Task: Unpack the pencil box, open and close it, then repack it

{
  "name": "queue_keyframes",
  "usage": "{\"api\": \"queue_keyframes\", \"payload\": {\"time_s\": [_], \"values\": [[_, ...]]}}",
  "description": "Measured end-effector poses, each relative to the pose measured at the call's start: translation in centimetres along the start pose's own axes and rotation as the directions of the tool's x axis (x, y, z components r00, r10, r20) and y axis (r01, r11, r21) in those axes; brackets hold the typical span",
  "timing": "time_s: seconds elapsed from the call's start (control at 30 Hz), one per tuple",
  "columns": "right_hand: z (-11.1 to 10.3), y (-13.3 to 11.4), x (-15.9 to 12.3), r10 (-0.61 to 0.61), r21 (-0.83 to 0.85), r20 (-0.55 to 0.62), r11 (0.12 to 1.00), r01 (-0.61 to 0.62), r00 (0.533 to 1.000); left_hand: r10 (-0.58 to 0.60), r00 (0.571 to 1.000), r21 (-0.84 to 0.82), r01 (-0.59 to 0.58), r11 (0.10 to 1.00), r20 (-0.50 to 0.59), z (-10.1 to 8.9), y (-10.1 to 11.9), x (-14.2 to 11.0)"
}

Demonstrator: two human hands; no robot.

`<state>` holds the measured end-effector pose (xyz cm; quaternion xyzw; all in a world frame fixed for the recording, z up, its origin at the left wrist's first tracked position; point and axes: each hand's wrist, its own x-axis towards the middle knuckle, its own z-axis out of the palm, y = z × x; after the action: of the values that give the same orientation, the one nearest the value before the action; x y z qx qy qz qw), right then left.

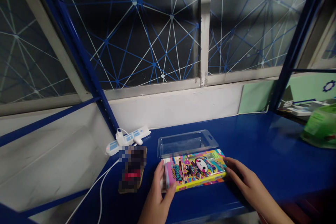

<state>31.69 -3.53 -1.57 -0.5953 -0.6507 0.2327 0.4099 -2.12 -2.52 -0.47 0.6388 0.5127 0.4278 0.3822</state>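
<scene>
1. A colourful box [195, 175] is lying near the centre of the blue table [258, 147], between both hands. Its decorated face is showing a hooded cartoon figure; teal lettering at the left is seeming to begin with "Ch", the remainder staying uncertain. Dark lettering at the right and small print on a red patch of the yellow near side are proving too small to read.
2. The long axis is running left to right, the right end lying slightly farther away. The figure's head is pointing toward the far side; the yellow side is facing near.
3. The left hand [159, 194] is gripping the left end, its thumb pressing over the near edge and its fingers lying along the end.
4. The right hand [243, 178] is touching the right end with its fingertips; whether it is pinching, one cannot tell.
5. A clear plastic tray [181, 144] is lying just beyond the box, its hang tab pointing right.
6. To the left, a phone-like object [136, 164], partly pixelated, is lying near a white power strip [140, 134].
7. At the far right, a green bag [321, 129] is resting, its marking blurred.
</scene>
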Motion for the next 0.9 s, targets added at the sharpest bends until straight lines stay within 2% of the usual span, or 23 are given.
{"api": "queue_keyframes", "payload": {"time_s": [0.17, 0.3, 0.37, 0.53, 0.67, 0.8, 0.9], "values": [[0.2, -0.5, -0.3, -0.079, -0.211, 0.02, 0.974, 0.081, 0.997, 0.064, 0.995, 0.248, -0.043, 0.968, -0.077, 0.6, 0.0, -0.1], [0.2, -1.1, -0.2, -0.094, -0.306, 0.05, 0.946, 0.105, 0.994, 0.072, 0.997, 0.396, -0.06, 0.916, -0.016, 0.5, -0.3, 0.1], [0.1, -1.2, -0.1, -0.113, -0.321, 0.081, 0.938, 0.133, 0.99, 0.08, 0.997, 0.42, -0.068, 0.905, -0.009, 0.4, -0.3, 0.1], [-0.1, -0.1, -0.1, -0.151, -0.312, 0.071, 0.936, 0.166, 0.986, 0.088, 0.995, 0.415, -0.06, 0.908, -0.049, 0.3, 0.1, 0.1], [0.0, 0.4, -0.3, -0.134, -0.222, 0.05, 0.965, 0.142, 0.99, 0.082, 0.992, 0.411, -0.037, 0.911, -0.094, -0.1, 0.2, 0.1], [-0.1, -0.1, -0.4, -0.096, -0.15, 0.013, 0.984, 0.097, 0.995, 0.121, 0.992, 0.453, -0.086, 0.887, -0.048, -0.2, 0.3, 0.0], [-0.2, -0.7, -0.3, -0.106, -0.112, 0.037, 0.988, 0.11, 0.994, 0.144, 0.989, 0.49, -0.108, 0.865, -0.037, -0.2, 0.6, 0.0]]}}
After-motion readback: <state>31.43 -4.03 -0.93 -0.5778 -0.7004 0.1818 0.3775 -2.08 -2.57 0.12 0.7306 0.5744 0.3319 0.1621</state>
